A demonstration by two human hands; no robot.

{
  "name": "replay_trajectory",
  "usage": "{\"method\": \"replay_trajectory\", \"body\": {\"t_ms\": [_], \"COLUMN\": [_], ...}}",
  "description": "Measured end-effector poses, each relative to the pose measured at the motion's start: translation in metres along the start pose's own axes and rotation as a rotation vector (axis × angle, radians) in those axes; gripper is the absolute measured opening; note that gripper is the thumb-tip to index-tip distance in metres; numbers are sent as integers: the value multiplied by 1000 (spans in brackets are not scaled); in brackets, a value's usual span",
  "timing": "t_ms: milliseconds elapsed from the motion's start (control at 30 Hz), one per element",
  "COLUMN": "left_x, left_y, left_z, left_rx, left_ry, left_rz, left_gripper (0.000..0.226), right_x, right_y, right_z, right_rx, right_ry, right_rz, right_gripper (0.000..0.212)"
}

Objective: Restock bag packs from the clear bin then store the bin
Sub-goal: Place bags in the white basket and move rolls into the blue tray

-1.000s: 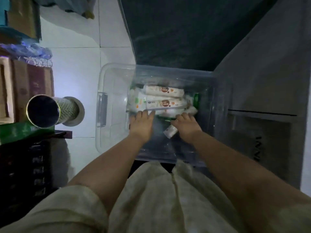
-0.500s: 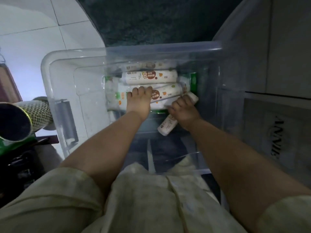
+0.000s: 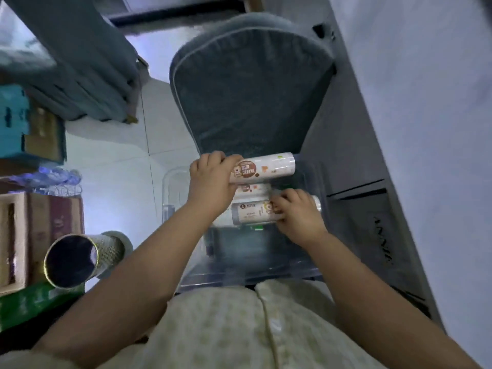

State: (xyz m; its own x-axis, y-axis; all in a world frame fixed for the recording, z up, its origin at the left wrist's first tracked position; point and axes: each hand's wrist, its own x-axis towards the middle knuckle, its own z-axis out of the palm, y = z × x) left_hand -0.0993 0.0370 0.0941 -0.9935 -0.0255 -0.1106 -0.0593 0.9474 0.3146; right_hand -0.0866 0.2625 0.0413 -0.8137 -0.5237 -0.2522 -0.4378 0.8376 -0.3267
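A clear plastic bin (image 3: pixel 170 190) stands on the floor in front of me. My left hand (image 3: pixel 210 179) grips the left end of a white roll-shaped bag pack (image 3: pixel 269 167) with a brown label, held above the bin's far edge. My right hand (image 3: pixel 296 211) is closed around a second bag pack (image 3: pixel 250 213) lying lower, over the bin. A third pack (image 3: pixel 253 189) shows between the two. The bin's bottom is mostly hidden by my hands and arms.
A grey-blue cushioned chair (image 3: pixel 250 83) stands just beyond the bin. A grey cabinet (image 3: pixel 372 209) runs along the right. At the left are a metal mesh cylinder (image 3: pixel 80 258), cardboard boxes (image 3: pixel 40 230) and a hanging blue cloth (image 3: pixel 80 70) over white floor tiles.
Both hands have come up out of the bin, each now holding a pack. The view has tilted up, showing the chair beyond the bin.
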Motion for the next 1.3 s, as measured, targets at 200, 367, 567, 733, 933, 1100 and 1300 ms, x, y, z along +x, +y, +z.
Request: {"method": "replay_trajectory", "body": {"t_ms": [200,367,567,733,933,1100,1300], "left_x": [-10,-38,-100,-164,-285,-425,-604], "left_y": [17,45,107,179,279,347,410], "left_z": [-52,-51,-41,-44,-46,-34,-16], "left_rx": [-93,-110,-125,-156,-208,-294,-392], "left_ry": [42,-50,-109,-105,-94,-149,-224], "left_rz": [217,472,829,1100,1401,1562,1678], "left_gripper": [58,59,58,58,56,56,57], "right_x": [-38,-100,-207,-309,-436,-573,-747], "right_y": [-51,-115,-150,-177,-211,-250,-304], "right_z": [-40,-22,-4,-4,3,24,55], "right_rx": [-42,-51,-43,-72,-141,-148,-211], "right_ry": [228,412,518,681,863,902,894], "right_rz": [209,477,774,1017,1250,1475,1683], "right_gripper": [58,56,55,52,56,57,54]}}
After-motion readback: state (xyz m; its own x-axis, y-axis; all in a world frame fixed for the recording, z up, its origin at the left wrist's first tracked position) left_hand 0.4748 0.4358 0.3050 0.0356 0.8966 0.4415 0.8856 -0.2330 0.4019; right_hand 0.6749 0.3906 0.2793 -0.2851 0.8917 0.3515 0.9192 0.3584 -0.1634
